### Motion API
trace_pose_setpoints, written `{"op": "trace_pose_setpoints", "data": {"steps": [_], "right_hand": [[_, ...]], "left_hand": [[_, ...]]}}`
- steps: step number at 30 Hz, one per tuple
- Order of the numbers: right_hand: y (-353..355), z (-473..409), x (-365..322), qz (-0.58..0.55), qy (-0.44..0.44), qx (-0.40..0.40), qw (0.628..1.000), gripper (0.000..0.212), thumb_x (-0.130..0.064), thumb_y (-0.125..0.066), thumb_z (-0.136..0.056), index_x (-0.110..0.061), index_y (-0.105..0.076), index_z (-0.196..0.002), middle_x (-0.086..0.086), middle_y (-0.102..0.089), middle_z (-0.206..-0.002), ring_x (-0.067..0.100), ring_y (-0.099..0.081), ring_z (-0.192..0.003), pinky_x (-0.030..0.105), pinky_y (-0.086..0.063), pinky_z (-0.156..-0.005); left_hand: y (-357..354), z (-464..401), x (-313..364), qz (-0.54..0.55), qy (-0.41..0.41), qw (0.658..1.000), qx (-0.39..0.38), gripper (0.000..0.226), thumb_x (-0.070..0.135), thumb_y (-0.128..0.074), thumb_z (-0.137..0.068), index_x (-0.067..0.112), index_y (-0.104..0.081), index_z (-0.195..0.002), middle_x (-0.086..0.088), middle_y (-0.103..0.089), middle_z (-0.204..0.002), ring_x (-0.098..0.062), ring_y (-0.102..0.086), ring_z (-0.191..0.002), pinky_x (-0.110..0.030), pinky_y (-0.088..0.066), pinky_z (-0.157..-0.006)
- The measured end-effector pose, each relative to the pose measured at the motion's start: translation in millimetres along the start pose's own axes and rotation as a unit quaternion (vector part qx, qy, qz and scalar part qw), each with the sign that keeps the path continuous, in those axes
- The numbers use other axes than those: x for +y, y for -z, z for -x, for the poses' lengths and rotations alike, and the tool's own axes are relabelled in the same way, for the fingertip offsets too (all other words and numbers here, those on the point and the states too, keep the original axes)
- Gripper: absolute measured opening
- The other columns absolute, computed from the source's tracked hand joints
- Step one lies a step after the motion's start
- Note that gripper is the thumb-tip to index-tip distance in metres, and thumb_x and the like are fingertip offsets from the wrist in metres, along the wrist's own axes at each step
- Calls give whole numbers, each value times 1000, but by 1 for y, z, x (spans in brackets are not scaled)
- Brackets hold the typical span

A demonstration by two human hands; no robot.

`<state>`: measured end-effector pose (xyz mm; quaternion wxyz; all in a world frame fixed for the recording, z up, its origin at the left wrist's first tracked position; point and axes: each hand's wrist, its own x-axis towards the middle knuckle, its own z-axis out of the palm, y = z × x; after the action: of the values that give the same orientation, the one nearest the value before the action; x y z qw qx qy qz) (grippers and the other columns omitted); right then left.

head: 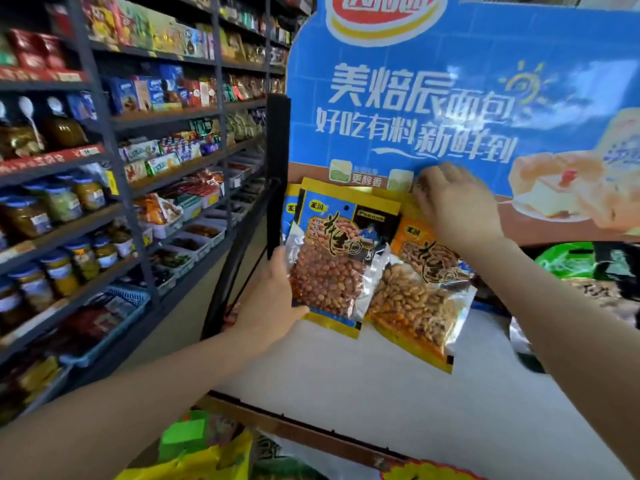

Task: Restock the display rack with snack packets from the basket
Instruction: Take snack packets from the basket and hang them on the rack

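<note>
A blue-and-yellow peanut packet (332, 261) sits upright against the front of the display rack (346, 368), its clear window showing reddish nuts. The left hand (273, 296) grips its lower left edge, thumb on the front face, fingers behind. Another blue packet (290, 211) is partly visible directly behind it.

Just beside it on the right hangs an orange-and-yellow peanut packet (420, 292), tilted with its bottom swung rightward; the blue-and-yellow packet's right edge overlaps it. The right hand (453, 209) is at this packet's top edge, against the rack's backboard, fingers bent toward the board. Whether they pinch the packet or a hook cannot be told; the fingertips are blurred.

Above both packets stands a blue bread advertisement board (450, 81) with white lettering. A green packet (568, 259) sits on the rack further right. More packets, green and yellow (207, 452), lie at the lower edge of view below the rack's shelf lip.

To the left, store shelving (104, 133) holds jars, boxed biscuits and trays of goods.
</note>
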<state>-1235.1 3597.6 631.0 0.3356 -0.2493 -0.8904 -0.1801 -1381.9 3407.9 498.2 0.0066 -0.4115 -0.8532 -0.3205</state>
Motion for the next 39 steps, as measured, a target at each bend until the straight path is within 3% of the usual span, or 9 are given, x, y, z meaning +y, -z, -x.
{"op": "trace_pose_setpoints", "data": {"steps": [2,6,12,17,21,25,28,34,39], "right_hand": [[-1,8,6,9,17,-48,999,35,-26,-51,-92,0,-53,-116,23,-57,-112,41,-53,-105,46,-47,-73],[3,9,12,53,22,-114,992,41,-33,-56,-87,-5,-52,-117,19,-57,-117,37,-47,-114,45,-42,-89],[13,12,28,68,16,-208,976,22,-25,-53,-91,-11,-55,-108,15,-61,-108,36,-59,-102,40,-47,-71],[29,8,37,141,-80,-202,966,34,-37,-55,-89,-8,-57,-108,17,-62,-106,36,-59,-100,38,-40,-69],[34,38,17,87,-94,-107,986,39,-21,-55,-89,-3,-45,-122,21,-51,-125,39,-46,-117,50,-43,-89],[51,94,0,19,-143,-136,980,37,-32,-50,-92,-10,-48,-122,15,-58,-119,35,-54,-108,40,-46,-71],[76,158,-3,9,-197,-137,971,29,-31,-49,-92,-11,-54,-112,14,-65,-104,37,-60,-92,34,-39,-58],[154,309,19,20,-305,-135,943,23,-29,-51,-91,-9,-59,-98,13,-68,-86,35,-63,-79,40,-50,-60],[207,460,54,63,-431,-240,867,26,-35,-47,-91,-11,-55,-98,17,-66,-98,36,-63,-91,38,-46,-65]], "left_hand": [[2,2,5,-114,-117,985,61,103,24,-79,-67,14,-13,-145,-18,-22,-150,-35,-30,-136,-43,-29,-110],[-2,-3,16,-308,-353,882,57,99,47,-78,-58,20,-32,-141,-15,-30,-150,-35,-33,-136,-48,-23,-104],[-9,-2,11,-334,-301,893,-8,85,57,-75,-61,15,-51,-131,-13,-49,-140,-32,-51,-123,-48,-52,-88],[2,6,24,-304,-287,908,-36,70,47,-58,-84,13,-35,-141,-15,-25,-153,-33,-30,-137,-48,-37,-105],[18,15,43,-214,-391,895,-23,42,31,-72,-74,10,-63,-108,-11,-67,-108,-30,-66,-95,-37,-56,-67],[24,38,76,-142,-493,858,-13,40,32,-43,-79,12,-65,-105,-2,-70,-77,-23,-66,-59,-24,-44,-38],[14,59,107,-86,-537,837,-55,39,33,-42,-80,11,-65,-104,-7,-71,-78,-27,-67,-59,-28,-46,-38],[-35,149,174,7,-625,767,-145,32,29,-50,-82,9,-66,-101,-9,-69,-83,-28,-63,-57,-24,-38,-42],[-116,255,231,-49,-646,718,-256,43,40,-30,-96,15,-49,-126,-8,-55,-121,-30,-58,-99,-37,-51,-68]]}}
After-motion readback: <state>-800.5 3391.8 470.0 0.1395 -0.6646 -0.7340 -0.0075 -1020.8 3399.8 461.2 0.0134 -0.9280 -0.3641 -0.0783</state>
